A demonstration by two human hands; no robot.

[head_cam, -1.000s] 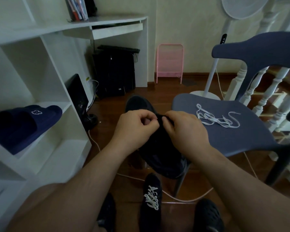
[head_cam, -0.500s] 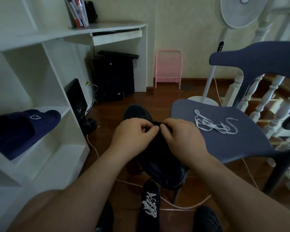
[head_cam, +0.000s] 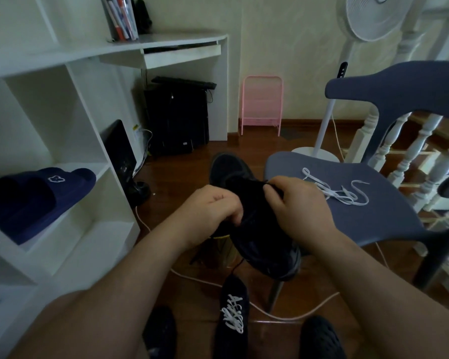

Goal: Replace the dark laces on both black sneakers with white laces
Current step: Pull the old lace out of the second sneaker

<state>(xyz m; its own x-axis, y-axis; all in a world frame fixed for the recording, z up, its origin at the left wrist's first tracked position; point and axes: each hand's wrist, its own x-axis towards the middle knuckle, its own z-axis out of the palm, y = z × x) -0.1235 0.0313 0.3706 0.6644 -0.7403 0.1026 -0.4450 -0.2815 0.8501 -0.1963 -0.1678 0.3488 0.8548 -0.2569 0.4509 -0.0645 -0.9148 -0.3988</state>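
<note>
I see the white shelf unit (head_cam: 70, 141) filling my left side, with a navy slipper (head_cam: 36, 200) lying on one shelf. On my right stands the blue chair (head_cam: 322, 218), and a loose white lace (head_cam: 335, 191) lies tangled on its seat. Between them, held up over the wooden floor (head_cam: 182, 182), is the black sneaker (head_cam: 259, 237), toe pointing away from me. My left hand (head_cam: 213, 211) is curled tight against the sneaker's left side; I cannot tell exactly what its fingers hold. My right hand (head_cam: 298, 208) pinches a dark lace (head_cam: 272, 187) at the top of the sneaker. A thin dark strand hangs below it. On the floor near my feet sits the other black sneaker (head_cam: 231, 317), already threaded with white lacing.
</note>
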